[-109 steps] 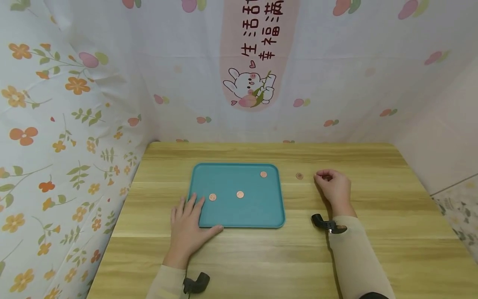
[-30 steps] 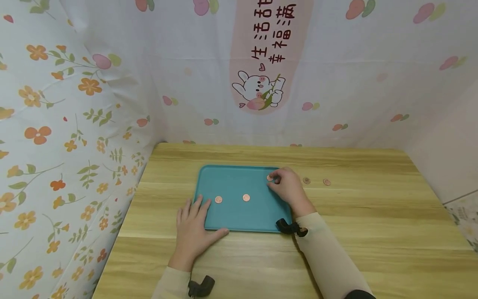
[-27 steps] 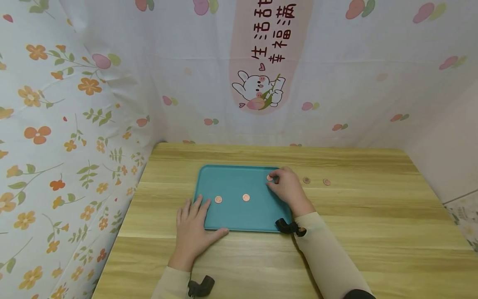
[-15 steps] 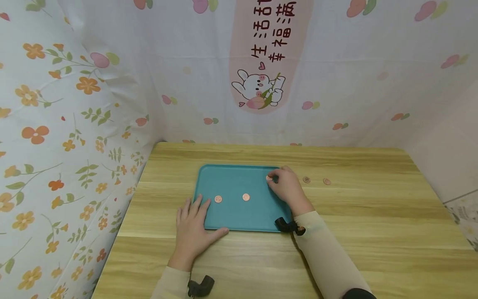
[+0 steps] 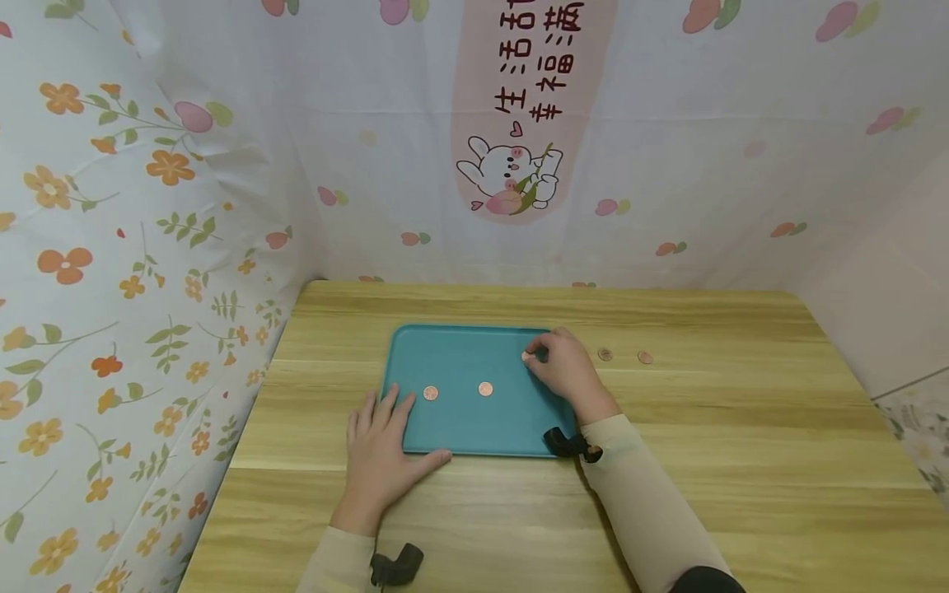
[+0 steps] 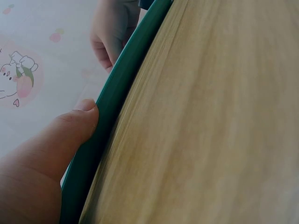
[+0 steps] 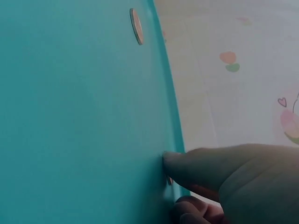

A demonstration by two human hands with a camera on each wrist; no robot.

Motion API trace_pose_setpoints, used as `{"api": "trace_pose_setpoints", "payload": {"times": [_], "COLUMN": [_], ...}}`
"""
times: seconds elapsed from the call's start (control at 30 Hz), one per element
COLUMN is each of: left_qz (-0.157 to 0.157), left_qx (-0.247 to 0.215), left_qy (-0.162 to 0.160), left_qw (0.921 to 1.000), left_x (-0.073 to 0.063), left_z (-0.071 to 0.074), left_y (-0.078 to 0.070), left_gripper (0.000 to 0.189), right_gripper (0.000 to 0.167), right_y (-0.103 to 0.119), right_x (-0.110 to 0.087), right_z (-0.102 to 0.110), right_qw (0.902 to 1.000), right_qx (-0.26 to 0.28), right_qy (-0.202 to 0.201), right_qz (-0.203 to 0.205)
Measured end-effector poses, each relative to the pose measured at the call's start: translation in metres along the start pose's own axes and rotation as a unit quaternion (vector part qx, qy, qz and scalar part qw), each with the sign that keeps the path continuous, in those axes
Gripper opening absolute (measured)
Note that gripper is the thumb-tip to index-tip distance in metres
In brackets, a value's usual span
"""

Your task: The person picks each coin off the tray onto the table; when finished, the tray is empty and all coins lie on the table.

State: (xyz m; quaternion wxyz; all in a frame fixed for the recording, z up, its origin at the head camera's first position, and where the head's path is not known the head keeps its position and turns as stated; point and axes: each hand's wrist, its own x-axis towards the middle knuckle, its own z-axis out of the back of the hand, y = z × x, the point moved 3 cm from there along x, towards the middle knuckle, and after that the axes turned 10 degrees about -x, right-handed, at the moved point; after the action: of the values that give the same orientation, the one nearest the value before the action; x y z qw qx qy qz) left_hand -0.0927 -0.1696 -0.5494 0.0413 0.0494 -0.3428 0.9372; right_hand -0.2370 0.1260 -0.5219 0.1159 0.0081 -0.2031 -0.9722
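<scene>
A teal tray (image 5: 474, 428) lies on the wooden table with copper coins in it. One coin (image 5: 430, 394) is at the left and another coin (image 5: 485, 389) near the middle. At the tray's upper right, my right hand (image 5: 567, 366) pinches a third coin (image 5: 527, 357) between thumb and index finger. In the right wrist view that coin (image 7: 169, 180) shows partly behind the thumb. My left hand (image 5: 381, 457) rests with spread, straight fingers over the tray's lower left corner. Its thumb lies along the near rim, as the left wrist view shows.
Two more coins, a darker one (image 5: 605, 354) and a copper one (image 5: 646, 357), lie on the table (image 5: 741, 412) right of the tray. A patterned cloth (image 5: 356, 148) hangs behind the table and along its left side.
My right hand has moved left from beside the table coins onto the tray's upper right. Since then, the coin at its fingertips has shifted slightly leftward and nearer. My left hand stays put.
</scene>
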Motion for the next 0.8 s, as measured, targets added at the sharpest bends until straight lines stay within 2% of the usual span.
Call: {"api": "trace_pose_setpoints", "payload": {"times": [0.2,0.37,0.6,0.8], "left_qz": [-0.002,-0.003,-0.003,-0.005], "left_qx": [0.002,0.000,-0.001,-0.002], "left_qy": [-0.001,-0.003,-0.005,-0.006], "left_qw": [1.0000,1.0000,1.0000,1.0000], "left_x": [-0.0003,-0.0008,-0.0005,-0.0007], "left_z": [0.0001,0.0002,0.0004,0.0005], "left_y": [-0.0006,-0.0014,-0.0018,-0.0018], "left_gripper": [0.106,0.105,0.105,0.105], "right_gripper": [0.013,0.014,0.013,0.013], "right_y": [0.0044,0.0040,0.0045,0.0046], "right_x": [-0.0020,-0.0019,-0.0020,-0.0026], "right_z": [0.0021,0.0019,0.0024,0.0038], "right_qw": [0.9991,0.9984,0.9983,0.9988], "right_qx": [0.000,-0.007,-0.011,0.011], "right_qy": [0.039,0.052,0.052,0.046], "right_qz": [0.017,0.021,0.024,0.011]}}
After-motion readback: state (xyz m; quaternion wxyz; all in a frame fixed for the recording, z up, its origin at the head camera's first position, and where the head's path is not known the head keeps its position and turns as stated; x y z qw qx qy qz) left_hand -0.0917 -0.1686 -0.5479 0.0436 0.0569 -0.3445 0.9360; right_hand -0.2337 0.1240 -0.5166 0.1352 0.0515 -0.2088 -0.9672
